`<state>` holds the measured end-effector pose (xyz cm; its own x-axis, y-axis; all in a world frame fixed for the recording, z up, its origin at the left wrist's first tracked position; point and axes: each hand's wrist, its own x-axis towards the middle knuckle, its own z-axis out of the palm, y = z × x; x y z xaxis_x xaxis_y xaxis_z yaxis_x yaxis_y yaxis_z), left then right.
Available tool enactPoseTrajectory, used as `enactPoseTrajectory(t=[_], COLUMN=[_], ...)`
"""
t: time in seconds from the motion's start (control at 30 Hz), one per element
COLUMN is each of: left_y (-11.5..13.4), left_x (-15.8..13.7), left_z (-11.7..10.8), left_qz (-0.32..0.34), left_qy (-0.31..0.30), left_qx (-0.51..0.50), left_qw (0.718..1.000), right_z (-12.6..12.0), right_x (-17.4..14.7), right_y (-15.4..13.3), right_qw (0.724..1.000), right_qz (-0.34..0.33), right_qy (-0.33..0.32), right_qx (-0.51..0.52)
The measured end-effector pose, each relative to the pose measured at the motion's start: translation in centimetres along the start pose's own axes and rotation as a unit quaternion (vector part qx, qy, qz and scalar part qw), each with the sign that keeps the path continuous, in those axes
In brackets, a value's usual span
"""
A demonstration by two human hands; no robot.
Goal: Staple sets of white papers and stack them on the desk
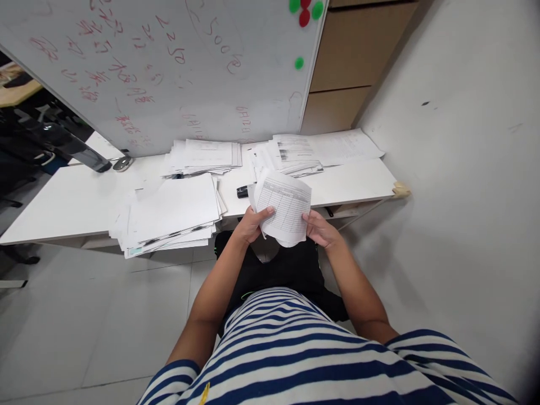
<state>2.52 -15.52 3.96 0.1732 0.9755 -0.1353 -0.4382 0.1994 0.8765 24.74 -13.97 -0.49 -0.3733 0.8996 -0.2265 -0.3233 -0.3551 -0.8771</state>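
Note:
Several loose sheets of paper (284,205), the top one printed with a lined table, are held up in front of me over the desk's front edge. My left hand (252,223) grips their left side, thumb on top. On their right side my right hand (319,228) pinches the edge, thumb in front. The fingers behind the sheets are hidden. Just behind them on the desk lies a pile of printed papers (295,154). A small black object (242,192) sits by the sheets' left edge; its kind I cannot make out.
A large stack of papers (172,211) overhangs the front of the white desk (54,197). Another paper stack (205,154) lies behind it. The whiteboard (169,73) stands along the back. Cardboard boxes (358,48) and a wall (464,140) are at right. A dark bottle (78,149) leans at left.

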Motion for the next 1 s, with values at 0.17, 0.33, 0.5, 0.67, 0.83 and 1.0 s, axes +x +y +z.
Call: enactPoseTrajectory(t=[0.17, 0.33, 0.5, 0.67, 0.83, 1.0], left_y=[1.1, 2.0, 2.4, 2.2, 1.9, 2.3], left_x=[0.1, -0.1, 0.0, -0.1, 0.2, 1.4], left_z=[-0.9, -2.7, -3.5, -2.9, -2.8, -3.9], left_qz=[0.029, 0.047, 0.058, 0.095, 0.111, 0.173], left_qy=[0.046, 0.076, 0.116, 0.106, 0.114, 0.115], left_qx=[0.031, 0.068, 0.115, 0.109, 0.181, 0.206], left_qw=[0.998, 0.994, 0.985, 0.984, 0.971, 0.956], right_z=[-0.3, -1.5, -3.0, -3.0, -1.7, 0.1], right_x=[0.2, 0.1, 0.0, 0.4, 0.7, 1.6], right_y=[-1.3, -2.0, -1.8, -1.5, -2.2, -4.1], right_qw=[0.99, 0.982, 0.982, 0.977, 0.965, 0.945], right_qz=[-0.099, -0.128, -0.115, -0.117, -0.142, -0.182], right_qy=[0.105, 0.13, 0.127, 0.136, 0.15, 0.176], right_qx=[0.01, -0.035, -0.085, -0.12, -0.163, -0.209])
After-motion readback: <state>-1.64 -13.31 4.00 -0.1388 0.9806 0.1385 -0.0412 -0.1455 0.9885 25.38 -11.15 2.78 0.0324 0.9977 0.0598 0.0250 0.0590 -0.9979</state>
